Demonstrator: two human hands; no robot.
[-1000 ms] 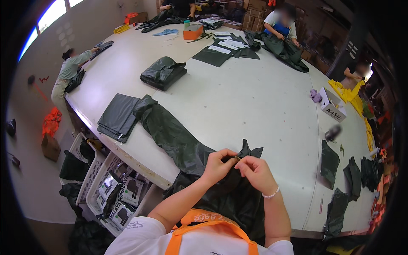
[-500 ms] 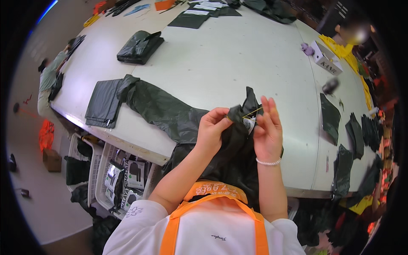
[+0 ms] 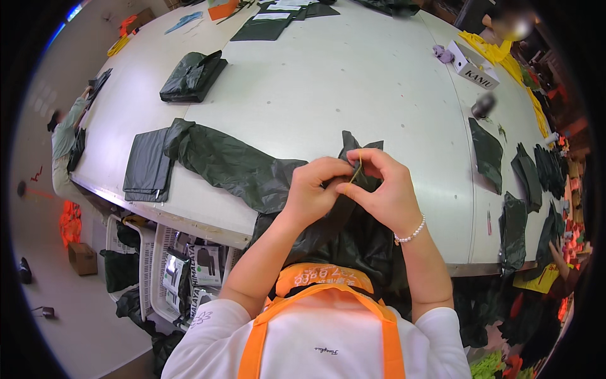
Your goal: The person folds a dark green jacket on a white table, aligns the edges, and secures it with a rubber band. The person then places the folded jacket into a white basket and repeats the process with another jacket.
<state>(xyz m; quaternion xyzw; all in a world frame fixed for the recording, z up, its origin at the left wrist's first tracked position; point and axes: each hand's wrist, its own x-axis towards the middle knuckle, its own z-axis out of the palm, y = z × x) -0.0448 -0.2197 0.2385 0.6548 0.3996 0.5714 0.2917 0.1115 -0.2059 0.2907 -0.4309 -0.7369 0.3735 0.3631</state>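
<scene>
A long dark green garment [image 3: 233, 165] lies across the near edge of the white table [image 3: 353, 82] and hangs down toward my lap. My left hand [image 3: 314, 189] pinches a bunched part of the cloth. Close against it, my right hand [image 3: 386, 189] holds the same bunch, and a thin yellow rubber band [image 3: 356, 169] is stretched between the fingers of both hands. A bead bracelet sits on my right wrist.
A flat folded dark stack [image 3: 146, 165] lies at the table's left edge, a folded dark bundle [image 3: 192, 76] farther back. Dark pieces [image 3: 487, 151] line the right side near a white box [image 3: 472, 64]. White wire baskets [image 3: 170, 265] stand below the table. A person [image 3: 64, 136] works at far left.
The view has tilted down and closer to the table. My hands stay together on the bunched cloth, now with the yellow band stretched between the fingers.
</scene>
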